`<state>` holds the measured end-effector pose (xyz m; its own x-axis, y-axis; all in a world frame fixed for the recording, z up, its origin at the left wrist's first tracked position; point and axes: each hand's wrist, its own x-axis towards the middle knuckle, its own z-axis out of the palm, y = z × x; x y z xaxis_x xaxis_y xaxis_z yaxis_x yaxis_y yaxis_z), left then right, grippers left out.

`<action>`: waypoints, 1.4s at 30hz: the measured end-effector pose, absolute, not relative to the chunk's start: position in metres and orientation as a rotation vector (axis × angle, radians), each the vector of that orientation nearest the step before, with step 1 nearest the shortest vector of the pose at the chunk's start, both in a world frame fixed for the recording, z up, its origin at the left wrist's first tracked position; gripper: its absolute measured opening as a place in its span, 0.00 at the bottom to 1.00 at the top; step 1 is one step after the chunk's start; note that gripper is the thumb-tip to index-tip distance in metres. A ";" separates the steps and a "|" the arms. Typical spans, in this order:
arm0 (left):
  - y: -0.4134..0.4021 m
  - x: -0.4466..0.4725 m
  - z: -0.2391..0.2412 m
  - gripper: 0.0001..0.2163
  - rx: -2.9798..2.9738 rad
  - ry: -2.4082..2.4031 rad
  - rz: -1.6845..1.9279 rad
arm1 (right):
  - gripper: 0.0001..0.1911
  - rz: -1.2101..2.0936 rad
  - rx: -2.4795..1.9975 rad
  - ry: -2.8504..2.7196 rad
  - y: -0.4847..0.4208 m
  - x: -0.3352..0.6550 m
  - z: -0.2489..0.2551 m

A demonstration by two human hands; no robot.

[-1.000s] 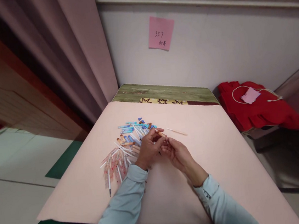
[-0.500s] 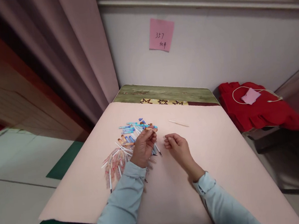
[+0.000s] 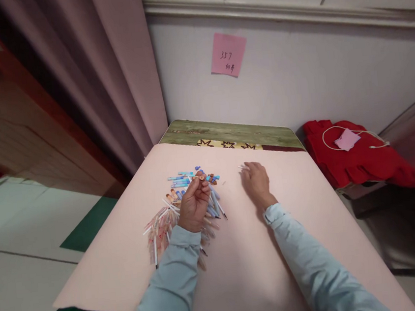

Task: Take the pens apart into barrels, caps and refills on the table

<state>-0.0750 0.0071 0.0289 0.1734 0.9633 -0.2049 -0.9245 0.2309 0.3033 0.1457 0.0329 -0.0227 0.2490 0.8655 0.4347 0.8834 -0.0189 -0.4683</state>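
My left hand is closed around a tan pen barrel, its round open end facing me, above the pile. To the right, my right hand lies low over the table with its fingers closed on a thin white pen refill; most of the refill is hidden under the fingers. Blue pen barrels lie beyond and left of my left hand. Small brown and blue caps sit just behind it. White refills with dark tips and clear-pink pen parts spread around my left wrist.
A pale pink sheet covers the table, whose green wood-patterned top shows at the back. A wall with a pink note stands behind. At the right, a red cloth carries a white cable. A curtain hangs left.
My right hand has moved forward and right, onto the refill lying on the table. My left hand has shifted slightly left and turned the barrel's open end toward me.
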 end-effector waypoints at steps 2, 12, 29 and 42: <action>0.007 -0.075 0.030 0.07 0.106 0.378 1.343 | 0.16 -0.084 -1.997 -1.659 0.036 0.168 -0.023; 0.001 -0.067 0.024 0.04 0.181 0.421 1.281 | 0.13 -0.080 -1.681 -1.561 -0.027 0.125 0.002; -0.007 -0.051 0.020 0.13 0.644 0.658 1.223 | 0.11 0.003 -1.582 -1.651 -0.066 0.093 0.030; -0.010 -0.049 0.020 0.10 0.705 0.659 1.182 | 0.04 0.119 -1.631 -1.524 -0.067 0.089 0.032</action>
